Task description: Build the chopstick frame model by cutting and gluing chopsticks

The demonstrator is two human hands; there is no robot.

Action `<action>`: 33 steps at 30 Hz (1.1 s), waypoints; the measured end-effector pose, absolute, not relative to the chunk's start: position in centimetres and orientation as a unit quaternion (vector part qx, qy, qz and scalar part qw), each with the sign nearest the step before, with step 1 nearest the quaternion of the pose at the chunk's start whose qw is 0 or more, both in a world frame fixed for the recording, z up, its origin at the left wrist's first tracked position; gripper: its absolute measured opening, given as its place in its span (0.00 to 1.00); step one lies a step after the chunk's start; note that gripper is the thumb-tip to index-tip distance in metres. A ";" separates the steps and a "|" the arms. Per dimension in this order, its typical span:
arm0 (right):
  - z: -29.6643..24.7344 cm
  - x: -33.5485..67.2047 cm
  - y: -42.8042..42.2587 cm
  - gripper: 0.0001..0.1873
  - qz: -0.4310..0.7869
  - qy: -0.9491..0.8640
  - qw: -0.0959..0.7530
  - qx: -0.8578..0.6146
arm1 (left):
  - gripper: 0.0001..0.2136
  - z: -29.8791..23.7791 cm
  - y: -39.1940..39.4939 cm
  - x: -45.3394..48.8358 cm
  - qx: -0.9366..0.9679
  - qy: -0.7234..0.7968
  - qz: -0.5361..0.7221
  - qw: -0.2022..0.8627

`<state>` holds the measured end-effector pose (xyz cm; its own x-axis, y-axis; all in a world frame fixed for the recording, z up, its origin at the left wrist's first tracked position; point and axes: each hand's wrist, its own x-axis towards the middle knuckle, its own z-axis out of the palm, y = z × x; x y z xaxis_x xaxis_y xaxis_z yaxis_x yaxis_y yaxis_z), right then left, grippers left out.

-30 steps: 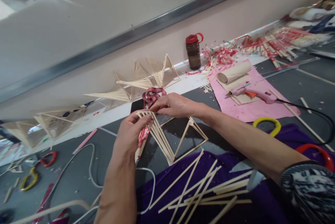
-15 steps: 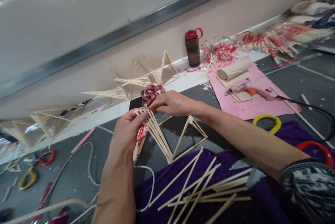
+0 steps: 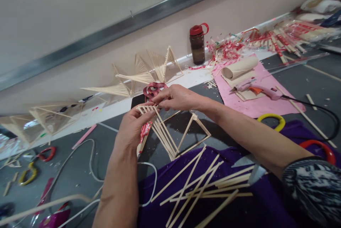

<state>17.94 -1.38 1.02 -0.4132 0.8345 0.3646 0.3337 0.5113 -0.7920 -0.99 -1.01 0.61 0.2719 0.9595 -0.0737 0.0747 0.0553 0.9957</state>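
A frame of thin wooden sticks [image 3: 165, 136] stands on the table, its sticks fanned in a row and converging near the bottom. My left hand [image 3: 134, 121] grips the row's top edge from the left, thumb across the stick ends. From the right, my right hand [image 3: 179, 97] is closed in a pinch on the last stick's top end, close to my left thumb. The frame's other side rises to a triangular peak [image 3: 194, 117] below my right forearm. Many loose sticks [image 3: 202, 185] lie on a purple cloth [image 3: 149, 189] in front of me.
Finished stick frames [image 3: 138, 73] line the wall. A bottle [image 3: 197, 44] stands behind. At right, a glue gun [image 3: 262, 89] and cardboard roll [image 3: 241, 66] lie on pink paper [image 3: 279, 105]. Scissors [image 3: 319, 148] lie nearby; a white cord [image 3: 90, 160] runs along the left.
Both hands have risen slightly at the frame's top edge, partly with a small shift of the view. The row of sticks now looks more spread out at the top.
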 end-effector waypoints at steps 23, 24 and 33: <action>-2.2 15.9 -18.0 0.07 0.535 -0.559 0.257 -0.580 | 0.12 -0.8 -0.6 -1.1 0.624 0.378 0.396 0.558; -3.0 15.6 -17.5 0.09 0.529 -0.546 0.266 -0.593 | 0.12 -0.9 -0.5 -1.0 0.625 0.375 0.396 0.558; -4.5 14.0 -14.5 0.08 0.578 -0.472 0.336 -0.575 | 0.10 -1.3 -0.2 -0.8 0.621 0.348 0.415 0.566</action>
<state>14.04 -14.52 -4.52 -0.1138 0.9304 -0.3484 0.1543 -0.3299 -0.9313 -0.75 -0.20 -1.26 0.4127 0.9026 0.1221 -0.0380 -0.1169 0.9924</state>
